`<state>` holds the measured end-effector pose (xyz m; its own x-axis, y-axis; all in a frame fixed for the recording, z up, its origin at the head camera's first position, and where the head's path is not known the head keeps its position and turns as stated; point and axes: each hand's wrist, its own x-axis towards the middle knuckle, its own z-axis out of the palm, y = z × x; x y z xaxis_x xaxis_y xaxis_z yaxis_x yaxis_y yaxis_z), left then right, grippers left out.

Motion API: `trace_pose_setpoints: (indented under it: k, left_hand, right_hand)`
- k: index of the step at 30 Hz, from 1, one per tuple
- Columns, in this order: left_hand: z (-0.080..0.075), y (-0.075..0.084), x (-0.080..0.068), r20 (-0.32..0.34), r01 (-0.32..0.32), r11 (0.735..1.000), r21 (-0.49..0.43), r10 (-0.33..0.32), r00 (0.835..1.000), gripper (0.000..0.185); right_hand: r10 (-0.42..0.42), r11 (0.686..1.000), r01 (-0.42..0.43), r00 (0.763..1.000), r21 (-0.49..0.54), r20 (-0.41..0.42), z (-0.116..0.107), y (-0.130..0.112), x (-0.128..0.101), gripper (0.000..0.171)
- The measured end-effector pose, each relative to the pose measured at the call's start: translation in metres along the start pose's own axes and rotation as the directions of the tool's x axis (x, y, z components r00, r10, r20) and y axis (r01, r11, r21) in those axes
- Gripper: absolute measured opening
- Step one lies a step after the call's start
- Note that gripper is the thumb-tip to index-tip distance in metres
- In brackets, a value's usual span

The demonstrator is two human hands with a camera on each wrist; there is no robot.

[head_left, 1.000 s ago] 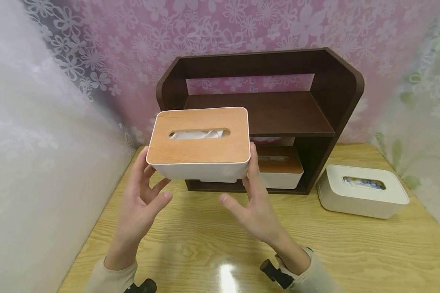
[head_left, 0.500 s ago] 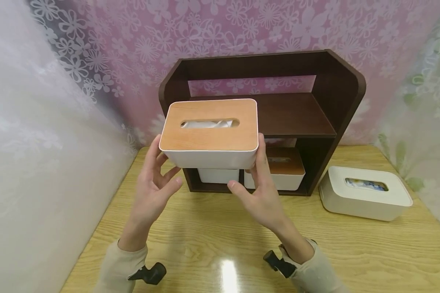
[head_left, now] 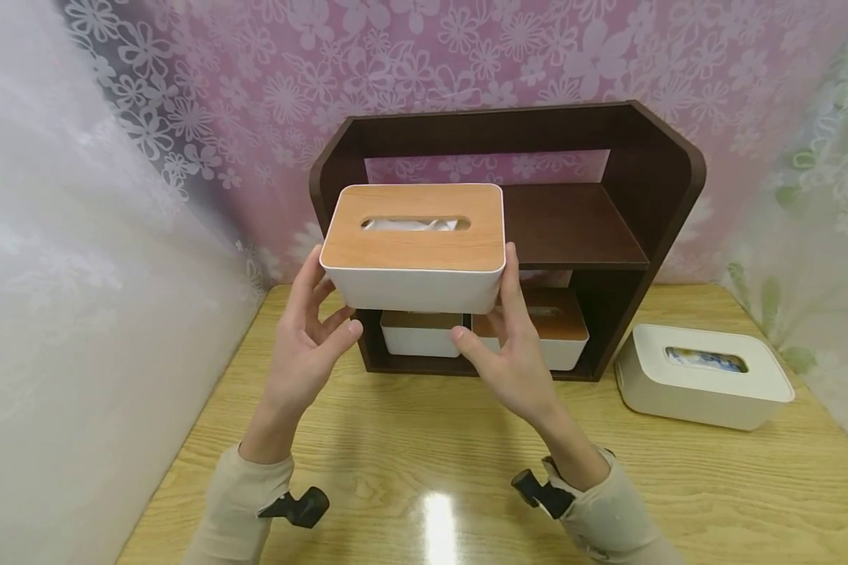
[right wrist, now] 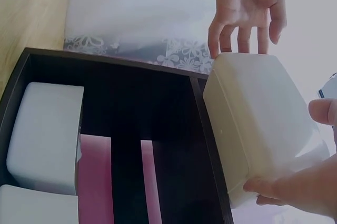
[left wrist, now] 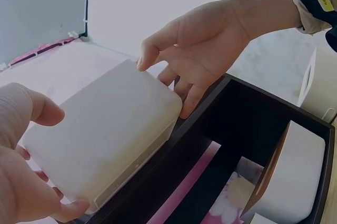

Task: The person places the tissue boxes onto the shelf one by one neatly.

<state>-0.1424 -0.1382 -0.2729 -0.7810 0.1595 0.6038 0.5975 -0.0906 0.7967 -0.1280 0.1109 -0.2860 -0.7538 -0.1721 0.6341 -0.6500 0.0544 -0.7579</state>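
Tissue box [head_left: 413, 247], wooden-lidded: left hand [head_left: 304, 353] and right hand [head_left: 512, 357] grasp opposite ends, keeping it level before the dark shelf [head_left: 608, 227].

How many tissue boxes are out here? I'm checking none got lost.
4: one tissue box held by both hands, two in the shelf's lower compartments, one white-lidded on the table, right. None seems hidden.

A home-like staged corner: floral curtains [head_left: 466, 55], wooden table [head_left: 678, 486], small dark shelf [head_left: 650, 180].
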Motion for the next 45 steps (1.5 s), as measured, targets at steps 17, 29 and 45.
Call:
trace_pose_setpoints:
  k: [17, 29, 45]
  left_hand:
    - [0.007, -0.009, 0.008, -0.011, -0.018, 0.999, 0.038, 0.019, 1.0, 0.091]
    - [0.002, -0.009, 0.015, 0.036, 0.0, 0.979, 0.204, -0.007, 0.999, 0.097]
    - [0.003, -0.012, 0.024, 0.066, -0.036, 0.955, 0.294, 0.017, 0.998, 0.095]
  right_hand:
    - [0.026, 0.998, -0.023, 0.999, 0.058, -0.048, -0.004, 0.005, 0.016, 0.095]
    - [0.011, 0.999, -0.013, 0.998, -0.037, -0.064, -0.008, 0.009, 0.024, 0.093]
    - [0.002, 0.992, -0.009, 0.998, -0.123, -0.055, -0.012, 0.014, 0.038, 0.091]
